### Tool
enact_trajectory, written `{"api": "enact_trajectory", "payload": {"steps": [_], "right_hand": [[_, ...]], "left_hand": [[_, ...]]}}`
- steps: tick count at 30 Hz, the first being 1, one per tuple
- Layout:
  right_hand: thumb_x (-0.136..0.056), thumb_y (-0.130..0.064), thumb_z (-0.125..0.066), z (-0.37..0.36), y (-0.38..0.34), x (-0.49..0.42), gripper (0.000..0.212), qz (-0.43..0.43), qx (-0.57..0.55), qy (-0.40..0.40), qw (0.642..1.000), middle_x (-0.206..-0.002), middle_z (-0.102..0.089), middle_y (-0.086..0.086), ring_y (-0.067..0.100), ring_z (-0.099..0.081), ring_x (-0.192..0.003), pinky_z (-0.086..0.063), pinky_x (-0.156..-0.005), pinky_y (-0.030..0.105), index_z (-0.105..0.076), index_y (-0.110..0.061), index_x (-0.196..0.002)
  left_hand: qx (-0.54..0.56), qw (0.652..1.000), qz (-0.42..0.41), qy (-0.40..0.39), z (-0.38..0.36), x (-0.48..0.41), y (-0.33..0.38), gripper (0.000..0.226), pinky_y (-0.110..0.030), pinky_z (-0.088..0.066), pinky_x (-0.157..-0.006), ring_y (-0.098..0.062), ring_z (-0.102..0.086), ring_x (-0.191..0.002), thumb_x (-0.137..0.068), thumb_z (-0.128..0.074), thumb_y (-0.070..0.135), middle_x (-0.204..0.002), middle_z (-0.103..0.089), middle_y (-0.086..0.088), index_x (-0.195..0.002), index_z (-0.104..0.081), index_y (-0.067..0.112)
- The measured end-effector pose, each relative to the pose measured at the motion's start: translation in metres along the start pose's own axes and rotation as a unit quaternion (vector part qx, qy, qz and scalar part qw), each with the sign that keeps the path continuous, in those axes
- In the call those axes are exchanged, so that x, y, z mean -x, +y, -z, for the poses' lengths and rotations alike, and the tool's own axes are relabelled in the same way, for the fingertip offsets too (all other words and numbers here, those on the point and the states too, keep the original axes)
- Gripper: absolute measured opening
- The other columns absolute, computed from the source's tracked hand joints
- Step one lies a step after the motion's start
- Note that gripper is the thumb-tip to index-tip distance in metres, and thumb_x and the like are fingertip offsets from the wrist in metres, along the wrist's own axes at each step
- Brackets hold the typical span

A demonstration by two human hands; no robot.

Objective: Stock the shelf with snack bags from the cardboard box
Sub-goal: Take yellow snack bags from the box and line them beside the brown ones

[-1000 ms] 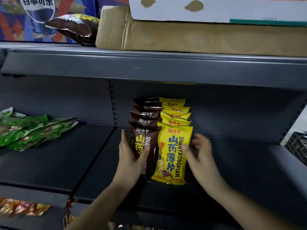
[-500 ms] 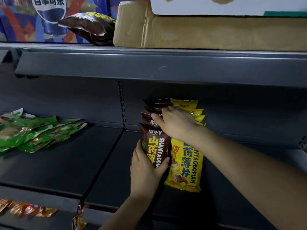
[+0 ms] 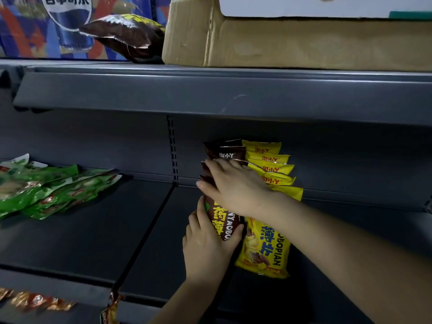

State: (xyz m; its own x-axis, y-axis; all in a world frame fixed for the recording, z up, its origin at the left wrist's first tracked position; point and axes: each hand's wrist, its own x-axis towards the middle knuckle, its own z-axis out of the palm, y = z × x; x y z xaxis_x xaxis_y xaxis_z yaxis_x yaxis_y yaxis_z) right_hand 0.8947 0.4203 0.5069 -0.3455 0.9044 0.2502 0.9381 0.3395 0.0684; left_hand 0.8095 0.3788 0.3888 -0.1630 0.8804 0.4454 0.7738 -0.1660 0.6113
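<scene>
Two rows of upright snack bags stand on the dark grey shelf [image 3: 98, 235]: a brown row [image 3: 225, 152] and a yellow row [image 3: 265, 246] to its right. My left hand [image 3: 207, 249] grips the lower part of the front brown bag [image 3: 222, 220], thumb on its face. My right hand [image 3: 233, 185] lies flat across the tops of the brown bags, fingers straight and pointing left. The cardboard box [image 3: 292, 43] sits on the shelf above, with one loose brown bag [image 3: 124, 35] lying to its left.
Green snack bags [image 3: 46, 188] lie in a heap at the left of the same shelf. Orange packets [image 3: 32, 300] show on the shelf below. A slotted upright and a divider line split the shelf. A blue cola poster [image 3: 46, 26] hangs behind.
My right hand crossed from beside the yellow bags up onto the tops of the brown row. My left hand stayed on the front brown bag.
</scene>
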Motion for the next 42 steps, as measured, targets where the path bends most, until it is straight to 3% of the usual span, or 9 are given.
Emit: {"api": "enact_trajectory", "payload": {"steps": [9, 14, 18, 22, 25, 27, 30, 36, 42], "right_hand": [[-0.1, -0.05, -0.027, -0.001, 0.007, 0.008, 0.054, 0.037, -0.009, 0.067, 0.997, -0.154, -0.031, -0.006, 0.016, -0.03, -0.14, -0.028, -0.11, 0.037, -0.031, -0.026, -0.147], [-0.097, -0.022, -0.046, -0.001, 0.058, 0.044, 0.029, -0.114, -0.15, 0.232, 0.954, -0.12, -0.059, 0.008, 0.025, -0.054, -0.113, -0.045, -0.094, 0.039, -0.058, -0.012, -0.122], [-0.099, -0.013, -0.043, -0.009, 0.095, 0.07, 0.025, -0.255, -0.322, 0.274, 0.87, -0.115, -0.057, 0.013, 0.025, -0.052, -0.111, -0.035, -0.09, 0.025, -0.058, -0.003, -0.116], [-0.103, -0.035, -0.034, -0.024, 0.105, 0.079, 0.042, -0.326, -0.484, 0.117, 0.804, -0.121, -0.059, 0.009, 0.018, -0.052, -0.109, -0.039, -0.1, 0.032, -0.052, -0.006, -0.127], [-0.1, -0.048, -0.033, -0.029, 0.1, 0.074, 0.043, -0.335, -0.668, 0.081, 0.66, -0.116, -0.067, 0.004, 0.015, -0.062, -0.105, -0.05, -0.088, 0.037, -0.055, -0.019, -0.124], [-0.099, -0.052, -0.032, -0.026, 0.096, 0.069, 0.046, -0.316, -0.722, 0.064, 0.612, -0.113, -0.07, 0.005, 0.017, -0.066, -0.103, -0.05, -0.09, 0.037, -0.059, -0.021, -0.121], [-0.096, -0.06, -0.033, -0.019, 0.09, 0.063, 0.045, -0.3, -0.684, 0.028, 0.665, -0.113, -0.071, 0.006, 0.02, -0.065, -0.108, -0.041, -0.106, 0.044, -0.062, -0.029, -0.109], [-0.095, -0.058, -0.035, -0.007, 0.087, 0.07, 0.039, -0.272, -0.588, 0.033, 0.761, -0.103, -0.071, -0.003, 0.015, -0.063, -0.106, -0.041, -0.106, 0.04, -0.063, -0.031, -0.091], [-0.077, -0.057, -0.064, -0.02, 0.082, 0.104, 0.057, -0.201, -0.564, 0.001, 0.801, -0.12, -0.062, -0.015, 0.0, -0.056, -0.111, -0.046, -0.09, 0.024, -0.05, -0.032, -0.126]], "left_hand": [[0.008, 1.0, -0.001, -0.025, 0.003, 0.002, 0.0, 0.101, -0.044, -0.051, -0.084, -0.024, -0.053, -0.116, -0.065, -0.037, 0.081, -0.132, -0.044, -0.001, -0.146, -0.009, 0.026], [0.045, 0.999, -0.001, -0.028, 0.006, 0.005, 0.002, 0.106, -0.048, -0.046, -0.096, -0.026, -0.043, -0.129, -0.068, -0.035, 0.083, -0.143, -0.033, -0.004, -0.149, -0.005, 0.022], [0.082, 0.995, -0.02, 0.048, 0.009, 0.008, 0.003, 0.097, -0.052, -0.04, -0.101, -0.032, -0.038, -0.131, -0.078, -0.024, 0.08, -0.144, -0.034, -0.014, -0.146, -0.016, 0.012], [0.085, 0.967, -0.194, 0.138, 0.014, 0.02, 0.007, 0.058, -0.048, -0.032, -0.109, -0.033, -0.031, -0.135, -0.089, -0.047, 0.027, -0.142, -0.032, -0.021, -0.138, -0.029, 0.004], [0.057, 0.923, -0.377, 0.048, 0.012, 0.039, 0.024, 0.056, -0.04, -0.025, -0.116, -0.029, -0.028, -0.139, -0.08, -0.048, 0.01, -0.146, -0.033, -0.012, -0.135, -0.038, 0.007], [-0.042, 0.897, -0.439, 0.003, -0.001, 0.047, 0.033, 0.061, -0.044, -0.028, -0.114, -0.029, -0.027, -0.14, -0.081, -0.052, 0.022, -0.149, -0.033, -0.011, -0.139, -0.038, 0.014], [-0.165, 0.905, -0.39, -0.035, -0.021, 0.048, 0.041, 0.084, -0.057, -0.033, -0.106, -0.036, -0.028, -0.137, -0.072, -0.069, 0.046, -0.15, -0.033, -0.016, -0.144, -0.034, 0.02], [-0.195, 0.918, -0.344, -0.036, -0.035, 0.043, 0.045, 0.1, -0.058, -0.031, -0.104, -0.034, -0.027, -0.137, -0.059, -0.079, 0.054, -0.15, -0.033, -0.015, -0.143, -0.035, 0.023], [-0.134, 0.934, -0.324, -0.069, -0.03, 0.04, 0.047, 0.106, -0.05, -0.043, -0.101, -0.028, -0.031, -0.135, -0.05, -0.083, 0.053, -0.145, -0.041, -0.011, -0.139, -0.037, 0.018]]}}
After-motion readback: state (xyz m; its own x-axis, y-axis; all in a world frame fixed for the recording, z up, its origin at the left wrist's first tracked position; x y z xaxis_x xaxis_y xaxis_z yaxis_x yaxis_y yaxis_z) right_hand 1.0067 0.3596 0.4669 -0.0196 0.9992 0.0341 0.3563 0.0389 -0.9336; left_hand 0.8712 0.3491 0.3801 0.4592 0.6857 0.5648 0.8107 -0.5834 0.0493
